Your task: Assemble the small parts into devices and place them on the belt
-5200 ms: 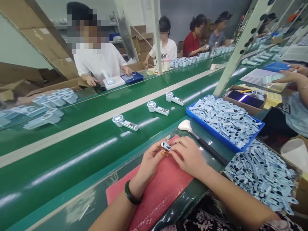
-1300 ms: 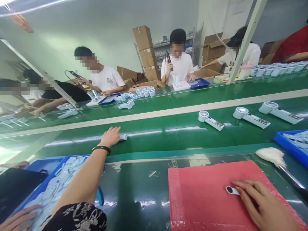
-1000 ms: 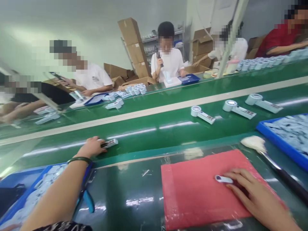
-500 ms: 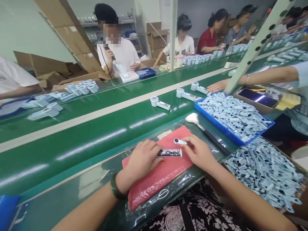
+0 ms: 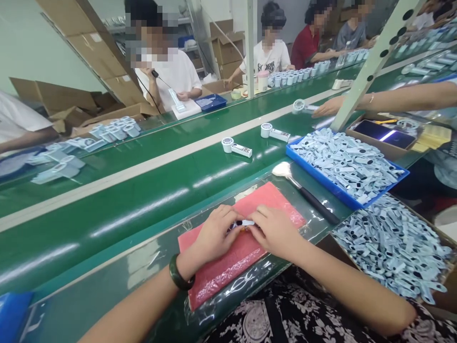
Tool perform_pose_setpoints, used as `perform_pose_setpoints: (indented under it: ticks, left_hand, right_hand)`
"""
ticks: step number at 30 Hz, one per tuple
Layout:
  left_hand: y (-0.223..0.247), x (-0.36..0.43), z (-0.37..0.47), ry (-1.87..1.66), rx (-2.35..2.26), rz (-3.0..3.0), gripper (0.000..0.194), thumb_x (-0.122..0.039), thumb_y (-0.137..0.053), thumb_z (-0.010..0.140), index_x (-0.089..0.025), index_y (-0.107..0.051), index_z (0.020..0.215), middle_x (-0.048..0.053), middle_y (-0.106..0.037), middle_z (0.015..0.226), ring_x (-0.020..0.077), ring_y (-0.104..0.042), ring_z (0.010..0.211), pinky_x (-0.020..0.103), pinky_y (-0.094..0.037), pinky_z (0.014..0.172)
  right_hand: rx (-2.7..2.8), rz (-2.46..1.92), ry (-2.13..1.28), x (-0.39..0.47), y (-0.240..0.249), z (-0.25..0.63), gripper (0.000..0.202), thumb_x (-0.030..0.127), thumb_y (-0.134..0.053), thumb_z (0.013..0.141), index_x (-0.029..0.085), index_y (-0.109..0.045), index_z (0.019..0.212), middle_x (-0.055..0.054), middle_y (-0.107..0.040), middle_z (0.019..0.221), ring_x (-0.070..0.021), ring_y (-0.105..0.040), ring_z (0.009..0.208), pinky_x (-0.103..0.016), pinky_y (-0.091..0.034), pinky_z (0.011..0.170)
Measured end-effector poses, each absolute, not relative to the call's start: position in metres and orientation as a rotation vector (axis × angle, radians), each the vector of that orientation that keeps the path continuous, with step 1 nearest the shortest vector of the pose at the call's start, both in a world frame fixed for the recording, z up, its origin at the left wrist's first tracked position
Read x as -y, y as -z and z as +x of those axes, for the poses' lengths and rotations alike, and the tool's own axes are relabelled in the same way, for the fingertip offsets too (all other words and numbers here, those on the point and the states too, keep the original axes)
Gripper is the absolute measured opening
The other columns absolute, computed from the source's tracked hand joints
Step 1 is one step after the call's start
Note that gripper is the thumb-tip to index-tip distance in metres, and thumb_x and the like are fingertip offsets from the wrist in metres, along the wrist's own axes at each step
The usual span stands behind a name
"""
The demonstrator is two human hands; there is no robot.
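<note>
Over the red pad, my left hand is closed around the circuit-board piece, most of which the fingers hide. Facing it, my right hand pinches a small light blue part with a dark oval end. The small part lies against the board piece, between the fingertips of both hands. A green bangle circles my left wrist.
Beyond the pad is a brush-like tool with a black handle. To the right are a blue tray and a box of light blue parts. Assemblies sit on the green conveyor. A co-worker's hand touches one.
My right hand has moved left with the small part, bringing it to the board piece at my left hand. A co-worker's hand and the assembly by it have shifted. The view has tilted slightly.
</note>
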State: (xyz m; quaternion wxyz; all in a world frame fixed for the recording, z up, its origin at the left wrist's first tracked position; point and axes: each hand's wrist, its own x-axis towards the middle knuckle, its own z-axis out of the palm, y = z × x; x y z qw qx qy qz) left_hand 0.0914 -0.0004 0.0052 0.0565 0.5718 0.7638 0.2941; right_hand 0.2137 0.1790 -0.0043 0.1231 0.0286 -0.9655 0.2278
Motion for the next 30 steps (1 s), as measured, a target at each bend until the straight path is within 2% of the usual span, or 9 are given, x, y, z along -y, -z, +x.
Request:
perform_pose_setpoints:
  ticks: [4, 7, 9, 12, 14, 16, 21, 25, 30]
  left_hand:
    - [-0.004, -0.003, 0.093, -0.918, -2.327, 1.708, 0.011, -0.024, -0.054, 0.100, -0.021, -0.064, 0.105, 0.005, -0.067, 0.101, 0.0219, -0.058, 0.095, 0.040, -0.050, 0.084]
    - [-0.005, -0.003, 0.094, -0.933, -2.341, 1.687, 0.008, -0.022, -0.058, 0.098, -0.022, -0.065, 0.101, 0.003, -0.068, 0.097, 0.0212, -0.059, 0.091, 0.039, -0.051, 0.080]
    - [-0.007, 0.000, 0.097, -0.921, -2.346, 1.711, 0.007, -0.021, -0.058, 0.098, -0.021, -0.065, 0.099, 0.004, -0.068, 0.100, 0.0217, -0.060, 0.093, 0.040, -0.053, 0.081]
    - [-0.007, 0.007, 0.109, -0.865, -2.379, 1.800, 0.007, -0.025, -0.060, 0.097, -0.020, -0.064, 0.101, 0.007, -0.069, 0.107, 0.0244, -0.063, 0.100, 0.046, -0.056, 0.087]
    - [-0.005, 0.009, 0.119, -0.793, -2.441, 1.841, 0.015, -0.025, -0.062, 0.096, -0.019, -0.063, 0.109, 0.009, -0.070, 0.111, 0.0282, -0.064, 0.106, 0.053, -0.056, 0.092]
    - [-0.003, 0.009, 0.128, -0.723, -2.532, 1.840, 0.020, -0.020, -0.060, 0.094, -0.016, -0.062, 0.113, 0.011, -0.071, 0.111, 0.0314, -0.064, 0.108, 0.058, -0.056, 0.094]
    - [-0.003, 0.004, 0.134, -0.692, -2.587, 1.811, 0.014, -0.014, -0.059, 0.092, -0.015, -0.063, 0.105, 0.011, -0.073, 0.106, 0.0297, -0.067, 0.098, 0.055, -0.060, 0.089]
    - [-0.006, 0.006, 0.132, -0.667, -2.530, 1.793, 0.022, -0.016, -0.058, 0.094, -0.019, -0.062, 0.115, 0.009, -0.074, 0.112, 0.0320, -0.065, 0.110, 0.059, -0.057, 0.094]
    - [-0.003, 0.004, 0.138, -0.788, -2.551, 1.619, 0.015, -0.015, -0.059, 0.094, -0.020, -0.063, 0.108, 0.006, -0.073, 0.106, 0.0259, -0.065, 0.101, 0.050, -0.058, 0.090]
  right_hand:
    - [2.705, 0.024, -1.020, -0.186, 0.008, 0.211, 0.015, 0.026, -0.055, 0.100, 0.020, -0.070, 0.100, -0.007, -0.064, 0.100, -0.0222, -0.060, 0.095, -0.038, -0.045, 0.083]
    - [2.621, -0.072, -1.395, -0.190, 0.015, 0.209, 0.010, 0.020, -0.058, 0.098, 0.020, -0.067, 0.094, -0.004, -0.067, 0.098, -0.0196, -0.062, 0.094, -0.035, -0.047, 0.083]
    - [2.630, -0.095, -1.532, -0.192, 0.016, 0.210, 0.008, 0.021, -0.061, 0.096, 0.020, -0.066, 0.102, -0.004, -0.069, 0.104, -0.0197, -0.063, 0.097, -0.035, -0.048, 0.086]
    - [2.759, -0.042, -1.460, -0.192, 0.013, 0.218, 0.031, 0.027, -0.066, 0.094, 0.020, -0.063, 0.124, -0.008, -0.067, 0.123, -0.0247, -0.061, 0.113, -0.043, -0.046, 0.099]
    - [2.842, 0.044, -1.364, -0.190, 0.012, 0.223, 0.037, 0.029, -0.067, 0.094, 0.021, -0.062, 0.130, -0.008, -0.066, 0.124, -0.0271, -0.059, 0.117, -0.046, -0.043, 0.102]
    - [2.868, 0.081, -1.289, -0.187, 0.013, 0.227, 0.034, 0.027, -0.065, 0.095, 0.021, -0.064, 0.128, -0.008, -0.066, 0.120, -0.0274, -0.059, 0.114, -0.047, -0.042, 0.100]
    - [2.799, 0.054, -1.242, -0.182, 0.021, 0.227, 0.031, 0.023, -0.061, 0.096, 0.019, -0.064, 0.127, -0.008, -0.067, 0.119, -0.0265, -0.058, 0.111, -0.047, -0.041, 0.098]
    - [2.764, 0.079, -1.324, -0.183, 0.022, 0.229, 0.032, 0.023, -0.063, 0.095, 0.021, -0.064, 0.127, -0.007, -0.068, 0.120, -0.0255, -0.058, 0.113, -0.046, -0.039, 0.100]
    - [2.756, 0.050, -1.270, -0.178, 0.022, 0.230, 0.028, 0.023, -0.063, 0.095, 0.020, -0.065, 0.123, -0.007, -0.069, 0.115, -0.0263, -0.057, 0.109, -0.046, -0.040, 0.094]
